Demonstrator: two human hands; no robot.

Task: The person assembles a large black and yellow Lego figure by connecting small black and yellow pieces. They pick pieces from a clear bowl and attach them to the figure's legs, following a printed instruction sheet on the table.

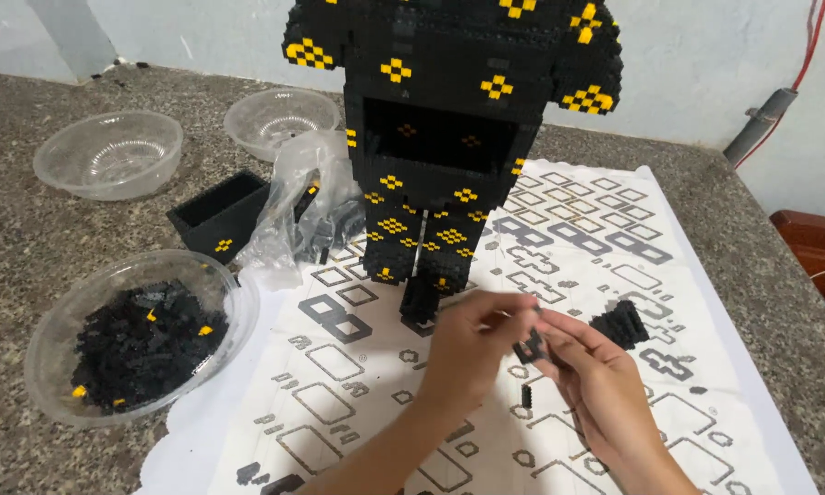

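Observation:
A tall black brick figure (pixel 449 119) with yellow diamond marks stands on a white patterned sheet (pixel 605 266). In front of its feet my left hand (pixel 472 344) and my right hand (pixel 596 385) meet, both pinching a small black brick piece (pixel 530 348) between the fingertips. A small cluster of black bricks (pixel 621 323) lies on the sheet just right of my right hand. One loose black brick (pixel 526 396) lies below the hands.
A clear bowl (pixel 41 353) of black and yellow bricks sits at the left. Two empty clear bowls (pixel 108 151) (pixel 280 117) stand at the back left. A black open box section (pixel 222 215) and a plastic bag (pixel 307 206) of bricks lie beside the figure on the stone counter (pixel 27 238).

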